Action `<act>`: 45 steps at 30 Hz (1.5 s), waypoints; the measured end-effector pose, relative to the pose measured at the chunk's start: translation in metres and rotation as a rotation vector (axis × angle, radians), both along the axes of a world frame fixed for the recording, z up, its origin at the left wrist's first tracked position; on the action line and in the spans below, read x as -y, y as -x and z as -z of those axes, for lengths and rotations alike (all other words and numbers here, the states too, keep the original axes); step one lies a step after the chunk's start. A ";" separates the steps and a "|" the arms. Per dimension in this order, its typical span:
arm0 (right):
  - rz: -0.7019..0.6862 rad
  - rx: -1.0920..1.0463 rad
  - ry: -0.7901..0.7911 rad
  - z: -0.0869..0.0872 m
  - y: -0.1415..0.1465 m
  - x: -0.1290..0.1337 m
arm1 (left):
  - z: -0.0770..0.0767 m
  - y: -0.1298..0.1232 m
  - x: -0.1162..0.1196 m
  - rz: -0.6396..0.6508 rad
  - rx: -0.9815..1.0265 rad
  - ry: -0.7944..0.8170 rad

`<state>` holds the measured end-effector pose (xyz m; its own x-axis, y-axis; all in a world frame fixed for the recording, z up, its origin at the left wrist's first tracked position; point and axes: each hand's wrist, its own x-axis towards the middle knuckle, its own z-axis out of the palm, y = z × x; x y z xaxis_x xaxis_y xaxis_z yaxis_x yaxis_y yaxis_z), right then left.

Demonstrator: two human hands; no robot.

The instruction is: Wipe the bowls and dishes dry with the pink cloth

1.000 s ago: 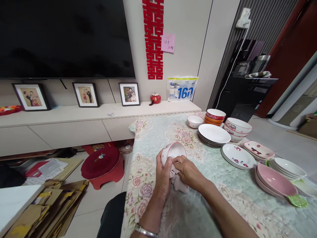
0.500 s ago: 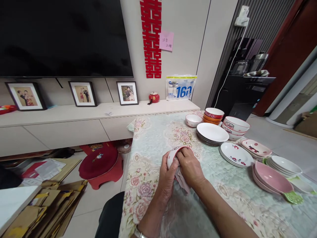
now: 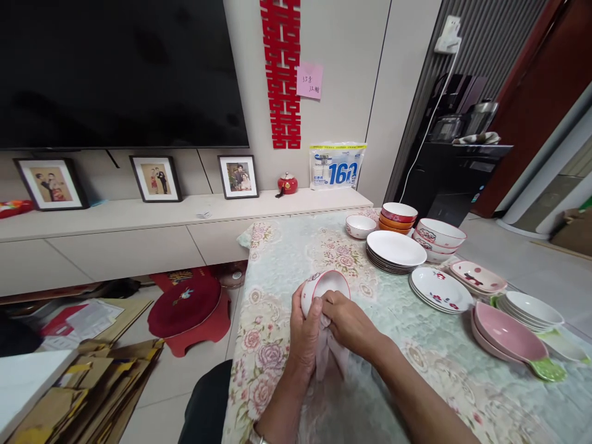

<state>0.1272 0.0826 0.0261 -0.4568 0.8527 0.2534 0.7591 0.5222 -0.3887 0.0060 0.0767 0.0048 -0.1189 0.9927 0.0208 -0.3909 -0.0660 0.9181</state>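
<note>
A small white bowl (image 3: 333,283) with a red rim is tilted on its side above the table, its opening facing right. My left hand (image 3: 303,330) is wrapped round the bowl's left side, thumb near the rim. In my right hand (image 3: 354,324) a pale pinkish cloth (image 3: 330,354) is gripped at the bowl's near rim, and its loose end hangs down between my wrists. The right fingertips are partly hidden by the cloth and my left thumb. Another small white bowl (image 3: 361,228) stands farther back on the flowered tablecloth (image 3: 277,308).
On the right are stacked white plates (image 3: 396,246), flower-patterned plates (image 3: 441,288), red and orange bowls (image 3: 398,213), larger bowls (image 3: 439,234) and pink handled dishes (image 3: 509,333). A red stool (image 3: 189,314) and flattened cardboard (image 3: 106,382) lie left of the table.
My right hand has drawn back from inside the bowl to its near rim. The bowl has shifted slightly left and turned, showing more of its inside; more cloth hangs below.
</note>
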 end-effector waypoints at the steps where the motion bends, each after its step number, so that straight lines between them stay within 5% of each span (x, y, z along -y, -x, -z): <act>1: 0.055 0.098 -0.040 -0.001 0.000 0.001 | -0.002 0.000 0.002 -0.009 -0.007 -0.006; 5: 0.214 0.151 -0.177 -0.005 -0.012 -0.001 | 0.000 -0.001 0.001 -0.057 0.031 -0.025; 12: 0.545 -0.685 -0.084 0.008 -0.053 -0.027 | 0.004 -0.001 0.001 0.013 0.122 0.032; 16: 0.482 -0.800 -0.004 0.015 -0.048 -0.031 | -0.001 -0.002 0.009 0.178 0.072 0.013; 21: 0.368 -0.863 -0.087 -0.003 -0.041 -0.016 | -0.001 0.000 0.008 0.287 0.031 -0.008; 27: -0.023 -0.403 -0.437 -0.027 -0.035 0.002 | -0.008 0.002 0.008 0.234 -0.179 -0.102; 29: -0.004 -0.398 -0.393 -0.024 -0.036 -0.002 | -0.007 0.002 0.009 0.204 -0.249 -0.131; 36: 0.285 -0.923 0.188 0.011 -0.037 -0.025 | -0.002 -0.002 0.013 0.063 -0.289 -0.259; 41: 0.331 -0.980 0.327 0.026 -0.020 -0.023 | -0.003 0.002 0.009 0.035 -0.105 -0.199; 45: 0.383 -0.983 0.233 0.024 -0.025 -0.024 | -0.002 0.002 0.006 0.143 -0.088 -0.206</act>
<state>0.1521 0.1070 0.0024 0.1659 0.9702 0.1767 0.1573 0.1509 -0.9760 0.0036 0.0708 0.0071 0.0339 0.9730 0.2283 -0.3285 -0.2049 0.9220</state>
